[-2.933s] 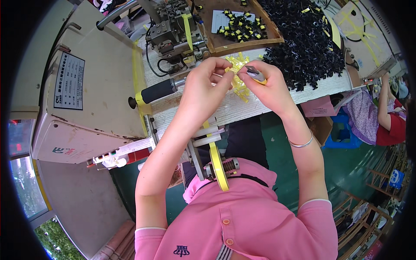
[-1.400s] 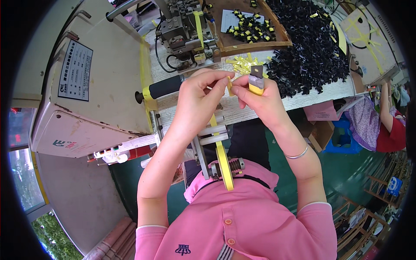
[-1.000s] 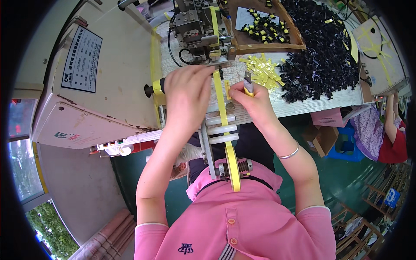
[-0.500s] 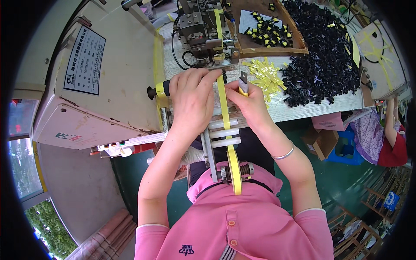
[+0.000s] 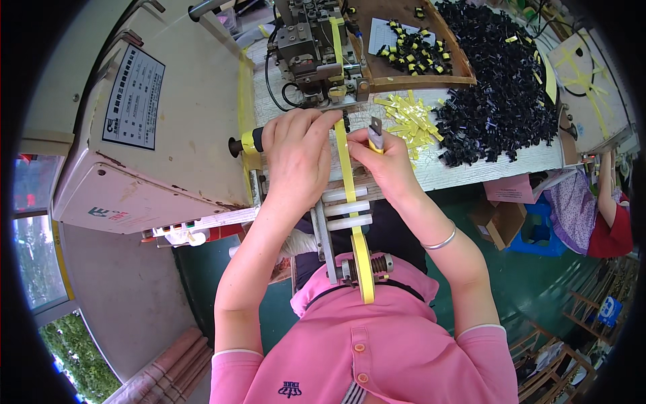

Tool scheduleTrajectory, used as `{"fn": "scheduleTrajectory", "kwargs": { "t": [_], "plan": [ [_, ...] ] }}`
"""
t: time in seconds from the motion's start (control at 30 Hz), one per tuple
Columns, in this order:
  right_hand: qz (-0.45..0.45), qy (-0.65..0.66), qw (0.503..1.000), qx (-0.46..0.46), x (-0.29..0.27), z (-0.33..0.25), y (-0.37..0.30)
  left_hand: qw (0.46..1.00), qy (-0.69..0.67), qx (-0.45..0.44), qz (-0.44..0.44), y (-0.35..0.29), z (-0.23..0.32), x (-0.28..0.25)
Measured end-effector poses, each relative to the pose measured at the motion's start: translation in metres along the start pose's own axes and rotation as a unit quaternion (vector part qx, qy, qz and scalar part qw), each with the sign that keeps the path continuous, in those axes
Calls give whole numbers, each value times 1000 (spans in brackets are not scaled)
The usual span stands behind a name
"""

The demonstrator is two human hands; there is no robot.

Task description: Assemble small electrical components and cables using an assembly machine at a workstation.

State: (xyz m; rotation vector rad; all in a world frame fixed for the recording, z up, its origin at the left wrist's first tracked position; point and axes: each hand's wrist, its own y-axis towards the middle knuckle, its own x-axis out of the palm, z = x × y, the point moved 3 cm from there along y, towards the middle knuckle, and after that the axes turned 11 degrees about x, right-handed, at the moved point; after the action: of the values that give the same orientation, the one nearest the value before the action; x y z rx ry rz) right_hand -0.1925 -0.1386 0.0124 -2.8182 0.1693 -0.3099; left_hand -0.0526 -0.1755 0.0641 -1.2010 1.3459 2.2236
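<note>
A yellow tape strip (image 5: 345, 165) runs from a tape roll (image 5: 363, 264) in front of my waist up toward a small metal machine (image 5: 303, 50). My left hand (image 5: 298, 153) is curled left of the strip, with a fingertip against its upper part. What lies under its fingers is hidden. Small black pieces (image 5: 346, 121) show just right of the strip, by that fingertip. In my right hand (image 5: 387, 163) a utility knife (image 5: 375, 138) points upward with its blade out. The thumb and fingertips of that hand are pressed together close to the strip's right edge.
Cut yellow strips (image 5: 409, 120) lie right of my hands, beside a large heap of black parts (image 5: 494, 101). A wooden tray (image 5: 420, 81) holds black-and-yellow pieces. A large beige cabinet (image 5: 182, 135) stands at left. White rollers (image 5: 346, 207) support the tape. Another person's arm (image 5: 605, 192) shows far right.
My right hand and the knife have shifted slightly toward me. The upper part of the tape strip has moved a little left. My left hand has stayed nearly in place.
</note>
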Motion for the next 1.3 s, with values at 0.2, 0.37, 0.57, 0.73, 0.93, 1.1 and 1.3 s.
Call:
{"fn": "scheduleTrajectory", "kwargs": {
  "t": [0.2,0.37,0.57,0.73,0.93,1.1,1.3],
  "plan": [
    [8,11,1000,15,2,-7,-4,1000,-6,-16,8,4,0,-1],
    [2,-33,999,-16,-3,-11,-9,997,-22,-60,-46,17,-6,-2],
    [67,-88,992,-59,-8,-23,-6,944,-157,-211,-201,31,-22,-3],
    [75,-134,985,-84,-10,-24,3,999,-49,8,16,25,2,-22],
    [99,-39,991,-78,-13,-32,1,830,-536,-81,130,30,60,-98],
    [90,-56,992,-71,-18,-32,-1,811,-558,-80,157,26,54,-106],
    [80,-60,993,-70,-18,-31,-3,772,-605,-65,183,29,74,-101]
  ]
}}
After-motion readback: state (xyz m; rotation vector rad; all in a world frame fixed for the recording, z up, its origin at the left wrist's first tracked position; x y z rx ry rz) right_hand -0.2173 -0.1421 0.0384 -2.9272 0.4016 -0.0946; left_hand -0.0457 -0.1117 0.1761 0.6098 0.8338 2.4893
